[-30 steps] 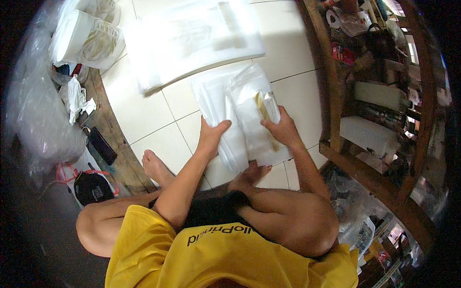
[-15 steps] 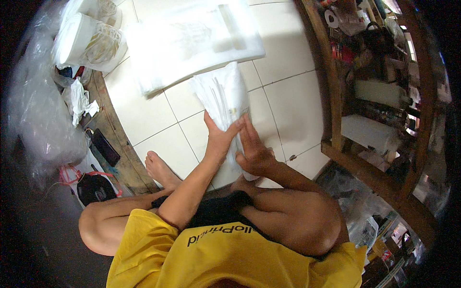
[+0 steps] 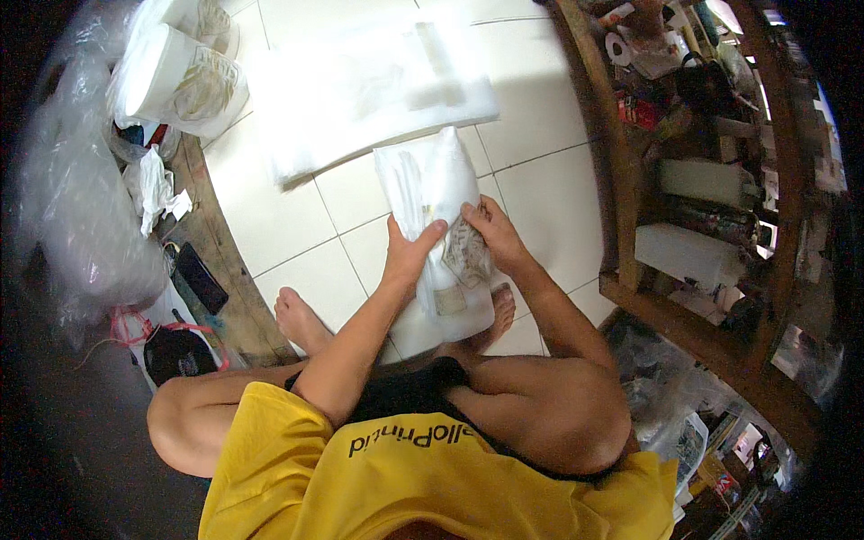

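Between my hands is a bundle of white plastic bags (image 3: pixel 443 180), folded lengthwise, with a faint printed design on its right side. My left hand (image 3: pixel 412 256) grips the bundle's left edge, thumb lying across the top. On the right edge, my right hand (image 3: pixel 495 232) holds with its thumb and fingers near the upper print. The lower end spreads flatter and cloudy above my feet. Beyond the bundle, a flat stack of whitish plastic bags (image 3: pixel 360 117) lies on the tiles, bright with glare.
White wrapped rolls (image 3: pixel 184 81) stand at the far left beside a heap of clear plastic (image 3: pixel 99 207). A dark phone (image 3: pixel 200 277) rests on the wooden board (image 3: pixel 220 216). Wooden shelving (image 3: pixel 621 180) with cluttered goods runs along the right. White floor tiles (image 3: pixel 549 198) lie between.
My right hand has moved up and outward along the bundle's right side. The bundle has opened wider, and its printed side and lower end now show.
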The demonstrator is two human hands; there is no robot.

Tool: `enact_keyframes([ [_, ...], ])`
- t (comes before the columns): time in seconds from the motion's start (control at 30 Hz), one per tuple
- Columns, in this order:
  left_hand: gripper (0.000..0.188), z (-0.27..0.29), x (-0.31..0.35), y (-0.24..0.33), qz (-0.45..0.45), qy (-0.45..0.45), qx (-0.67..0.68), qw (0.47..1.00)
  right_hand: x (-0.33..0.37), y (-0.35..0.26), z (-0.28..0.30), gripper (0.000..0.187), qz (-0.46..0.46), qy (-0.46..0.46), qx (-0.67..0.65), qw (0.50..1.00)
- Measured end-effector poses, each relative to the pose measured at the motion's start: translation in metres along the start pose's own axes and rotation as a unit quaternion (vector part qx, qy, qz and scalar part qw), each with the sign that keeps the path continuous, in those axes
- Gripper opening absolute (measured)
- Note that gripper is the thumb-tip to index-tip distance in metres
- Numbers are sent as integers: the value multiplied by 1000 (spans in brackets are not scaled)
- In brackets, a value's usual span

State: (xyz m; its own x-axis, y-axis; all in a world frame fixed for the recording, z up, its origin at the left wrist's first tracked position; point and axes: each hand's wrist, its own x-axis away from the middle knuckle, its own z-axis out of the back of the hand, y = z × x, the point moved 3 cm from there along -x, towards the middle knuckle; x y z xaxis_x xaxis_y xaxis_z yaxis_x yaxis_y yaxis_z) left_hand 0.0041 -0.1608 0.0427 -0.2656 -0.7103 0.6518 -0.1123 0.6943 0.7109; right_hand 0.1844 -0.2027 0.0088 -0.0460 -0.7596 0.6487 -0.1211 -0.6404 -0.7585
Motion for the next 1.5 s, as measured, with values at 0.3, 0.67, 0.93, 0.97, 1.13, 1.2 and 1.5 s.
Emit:
enact_keyframes([
  [0.3, 92, -28, -18, 46, -119, -27, -13, 992, 42, -28, 1, 132, 123, 9, 116, 985],
  [0.67, 113, -12, -1, 3, -21, 85, -265, 960, 42, 29, -15, 140, 58, 45, 73, 995],
  [0.93, 117, 11, -12, -16, -73, 35, -188, 979, 37, 25, -7, 148, 12, 31, 91, 995],
  [0.97, 116, 6, -9, -13, -67, 34, -196, 978, 39, 15, -5, 147, 6, 39, 86, 996],
  [1.13, 110, -17, -13, 0, -8, 52, -215, 975, 30, 11, 8, 127, -1, 125, 180, 976],
  [1.2, 109, -11, -16, -5, -26, 98, -230, 968, 23, 15, 8, 123, 13, 114, 167, 979],
  [1.5, 106, -26, 29, 24, -240, 78, -126, 959, 79, -38, -9, 120, 107, 156, 102, 977],
])
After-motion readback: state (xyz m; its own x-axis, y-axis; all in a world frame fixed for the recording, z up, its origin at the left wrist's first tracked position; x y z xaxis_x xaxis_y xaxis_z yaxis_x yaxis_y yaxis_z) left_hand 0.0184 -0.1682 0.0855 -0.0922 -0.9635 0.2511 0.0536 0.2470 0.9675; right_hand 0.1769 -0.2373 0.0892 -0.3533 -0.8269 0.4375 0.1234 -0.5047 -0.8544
